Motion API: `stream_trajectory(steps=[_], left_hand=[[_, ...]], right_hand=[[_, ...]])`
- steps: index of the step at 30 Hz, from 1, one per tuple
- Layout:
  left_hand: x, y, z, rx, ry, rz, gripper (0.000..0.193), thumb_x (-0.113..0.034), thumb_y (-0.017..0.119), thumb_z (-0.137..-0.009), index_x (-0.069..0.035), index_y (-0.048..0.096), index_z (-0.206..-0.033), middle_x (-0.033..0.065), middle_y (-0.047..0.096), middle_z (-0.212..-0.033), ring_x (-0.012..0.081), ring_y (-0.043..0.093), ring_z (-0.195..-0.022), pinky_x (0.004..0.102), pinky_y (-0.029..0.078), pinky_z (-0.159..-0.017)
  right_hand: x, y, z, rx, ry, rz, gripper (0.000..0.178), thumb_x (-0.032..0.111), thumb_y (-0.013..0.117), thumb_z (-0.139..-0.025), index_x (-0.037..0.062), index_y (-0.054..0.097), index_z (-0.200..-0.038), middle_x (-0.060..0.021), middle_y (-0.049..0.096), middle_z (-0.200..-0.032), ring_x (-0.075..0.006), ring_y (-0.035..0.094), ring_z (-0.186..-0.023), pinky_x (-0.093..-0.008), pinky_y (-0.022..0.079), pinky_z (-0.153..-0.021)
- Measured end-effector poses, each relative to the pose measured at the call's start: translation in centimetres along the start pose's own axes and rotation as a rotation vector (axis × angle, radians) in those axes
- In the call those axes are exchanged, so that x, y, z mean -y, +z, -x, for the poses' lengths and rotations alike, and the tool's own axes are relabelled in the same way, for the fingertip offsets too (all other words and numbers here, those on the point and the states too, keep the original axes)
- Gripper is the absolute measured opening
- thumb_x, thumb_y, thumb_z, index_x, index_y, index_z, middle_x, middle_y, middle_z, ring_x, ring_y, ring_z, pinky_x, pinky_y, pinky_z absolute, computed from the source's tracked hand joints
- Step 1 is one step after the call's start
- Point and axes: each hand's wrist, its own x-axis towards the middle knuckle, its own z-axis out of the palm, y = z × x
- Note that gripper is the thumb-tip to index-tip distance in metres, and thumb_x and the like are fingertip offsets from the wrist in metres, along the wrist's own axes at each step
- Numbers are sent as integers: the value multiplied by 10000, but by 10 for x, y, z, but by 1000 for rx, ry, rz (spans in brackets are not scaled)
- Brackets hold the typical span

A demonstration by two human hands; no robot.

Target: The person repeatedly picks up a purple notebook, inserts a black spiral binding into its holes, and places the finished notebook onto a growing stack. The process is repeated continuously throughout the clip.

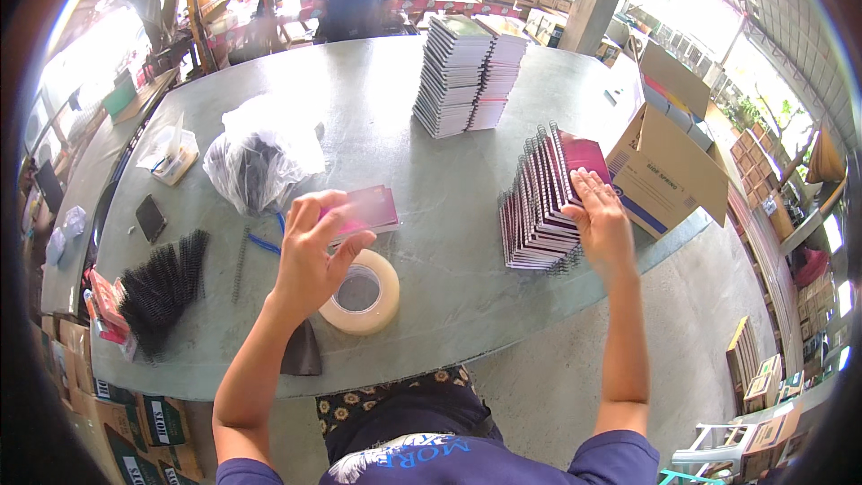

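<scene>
My right hand lies with fingers stretched over the right side of a stack of maroon spiral notebooks, touching the top cover. The stack leans, and its wire bindings stick out at alternate ends. My left hand is half curled, thumb apart from the fingers, over a small pile of magenta cards. Its fingertips are partly blurred, and I see nothing clearly held in them. Just below that hand stands a wide roll of clear tape. A dark flat piece lies beside the roll, partly behind my left forearm.
Two tall notebook piles stand at the table's far side. An open carton sits right of my right hand. Leftward lie a clear plastic bag, black wire coils, a phone and a white tub. A person is beyond.
</scene>
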Motion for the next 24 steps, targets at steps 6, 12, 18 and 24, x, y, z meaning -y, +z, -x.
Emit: stream_trajectory(steps=[6,12,18,24], left_hand=[[9,12,2,42,-44,31,239,-173,727,-759,-79,689,-975,92,630,-1004,267,550,-980,383,440,-853],[94,32,23,190,-108,-83,178,-147,707,-733,-101,703,-905,50,670,-958,241,568,-917,375,420,-838],[108,56,39,418,-7,-380,349,-177,708,-707,-54,663,-1031,64,667,-1040,219,561,-976,356,387,-873],[85,37,43,485,-12,-554,242,-122,574,-774,-24,643,-984,82,665,-955,225,568,-989,366,392,-857]], right_hand=[[-6,15,5,-8,-157,177,442,379,495,-927,63,583,-1223,-122,577,-1247,-277,505,-1215,-409,379,-1028],[12,9,-4,28,-139,220,468,409,490,-920,39,606,-1183,-146,606,-1194,-291,545,-1163,-407,403,-996],[5,9,2,66,-100,237,580,503,381,-937,35,577,-1218,-159,585,-1225,-324,504,-1205,-438,380,-1020],[45,27,4,-219,-223,223,541,412,501,-921,65,468,-1334,-107,473,-1373,-304,360,-1331,-444,271,-1096]])
